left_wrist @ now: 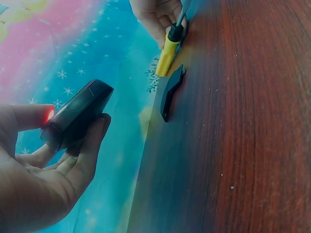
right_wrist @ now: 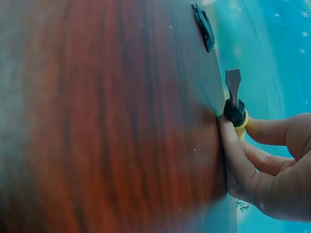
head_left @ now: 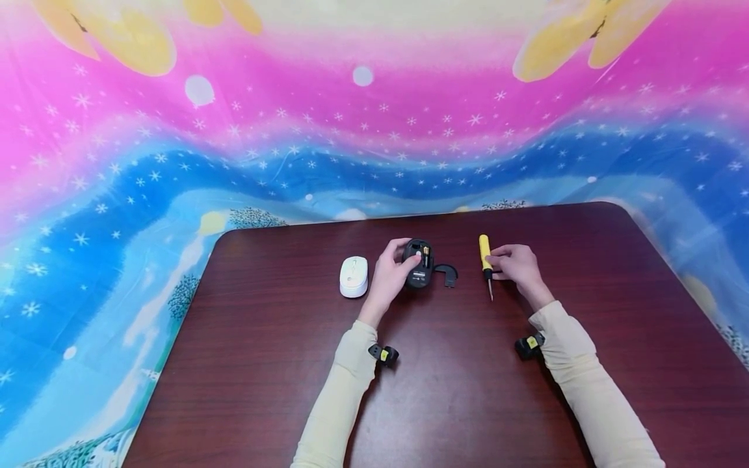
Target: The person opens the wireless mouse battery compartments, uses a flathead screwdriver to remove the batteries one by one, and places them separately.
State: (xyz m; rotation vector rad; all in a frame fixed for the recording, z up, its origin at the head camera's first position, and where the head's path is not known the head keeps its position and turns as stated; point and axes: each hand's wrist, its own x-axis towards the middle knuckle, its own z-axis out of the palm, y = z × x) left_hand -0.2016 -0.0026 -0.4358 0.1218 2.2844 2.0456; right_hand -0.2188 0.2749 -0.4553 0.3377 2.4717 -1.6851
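**Mouse belly-up in the left hand, screwdriver under the right**

The left hand (head_left: 391, 274) curls its fingers and thumb round the black mouse (head_left: 419, 262), holding it underside-up at the far middle of the table (head_left: 281, 364). The open battery bay faces the camera, and something gold, likely a cell, sits inside. The black cover (head_left: 447, 272) lies on the wood just right of the mouse, apart from it.

To the right, the right hand (head_left: 515, 266) pinches the yellow-handled screwdriver (head_left: 486, 261) at its black collar. The tool lies flat, its long axis running away from the person: handle at the far end, blade toward the near edge. So it sits to the right of the mouse, with the cover between them, and the right hand is plainly the nearer one to it.

A white mouse (head_left: 354, 276) rests untouched just left of the left hand.
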